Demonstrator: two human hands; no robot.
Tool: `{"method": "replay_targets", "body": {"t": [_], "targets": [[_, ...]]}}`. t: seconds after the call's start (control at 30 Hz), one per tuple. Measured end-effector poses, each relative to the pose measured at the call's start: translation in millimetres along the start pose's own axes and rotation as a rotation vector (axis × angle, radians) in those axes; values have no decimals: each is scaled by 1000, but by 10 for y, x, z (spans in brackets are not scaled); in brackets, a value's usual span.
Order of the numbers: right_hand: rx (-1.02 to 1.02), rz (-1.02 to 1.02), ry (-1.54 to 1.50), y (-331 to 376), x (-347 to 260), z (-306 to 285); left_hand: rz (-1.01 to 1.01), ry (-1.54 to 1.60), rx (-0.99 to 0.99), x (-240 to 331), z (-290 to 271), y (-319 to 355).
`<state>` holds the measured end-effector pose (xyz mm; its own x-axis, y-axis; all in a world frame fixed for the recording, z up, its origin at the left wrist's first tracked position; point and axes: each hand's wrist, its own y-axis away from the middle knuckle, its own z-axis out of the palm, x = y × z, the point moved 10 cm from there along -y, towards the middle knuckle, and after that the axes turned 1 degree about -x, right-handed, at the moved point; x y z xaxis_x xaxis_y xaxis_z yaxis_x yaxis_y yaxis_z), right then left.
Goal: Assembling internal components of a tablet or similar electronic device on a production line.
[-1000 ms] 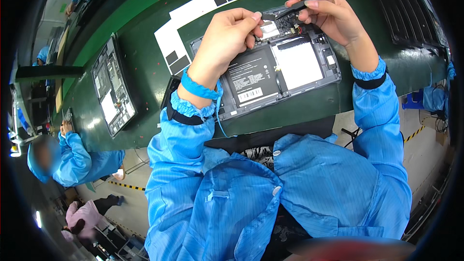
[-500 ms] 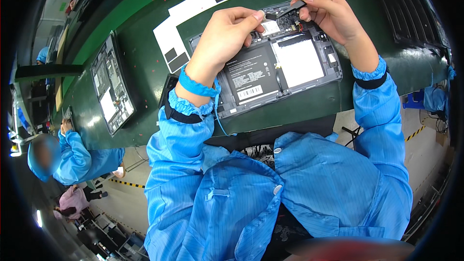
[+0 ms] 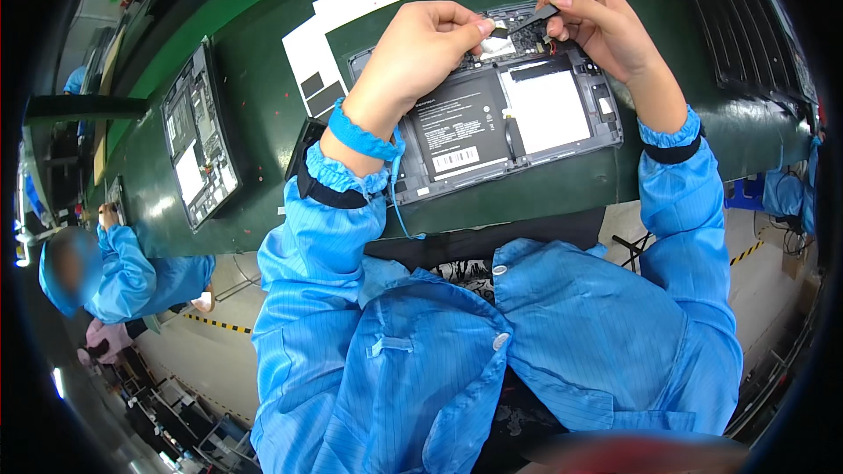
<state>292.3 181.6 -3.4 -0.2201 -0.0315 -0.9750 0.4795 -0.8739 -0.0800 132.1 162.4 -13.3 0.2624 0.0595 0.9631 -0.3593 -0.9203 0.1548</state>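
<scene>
An opened laptop base (image 3: 606, 133) lies on the green bench, its black battery (image 3: 458, 127) and circuit board (image 3: 527, 35) exposed. My left hand (image 3: 413, 51) reaches over the board's near-left side, thumb and forefinger pinched; what they grip, if anything, is hidden. Right beside those fingertips is a small black patch (image 3: 499, 32) above a silvery plate. Dark grey tweezers (image 3: 562, 3) slant down from my right hand (image 3: 606, 28), which is closed around them. Their tip reaches the board near the patch. A blue strap (image 3: 362, 139) circles my left wrist.
Behind the laptop lies a white sheet (image 3: 351, 13) with black rectangles. Another opened laptop base (image 3: 198, 136) rests at left. Several dark panels (image 3: 746, 26) stand at the far right. A co-worker in blue (image 3: 132, 281) sits at the left bench edge.
My left hand has shifted slightly right and away from me, its fingertips now closer to the black patch. My right hand and the tweezers have barely moved. The whole view has shifted a little.
</scene>
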Motion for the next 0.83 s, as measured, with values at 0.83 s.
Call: {"method": "replay_targets", "body": {"t": [0.83], "targets": [[302, 6, 249, -31, -60, 56, -166, -249, 305, -36, -263, -12]]}}
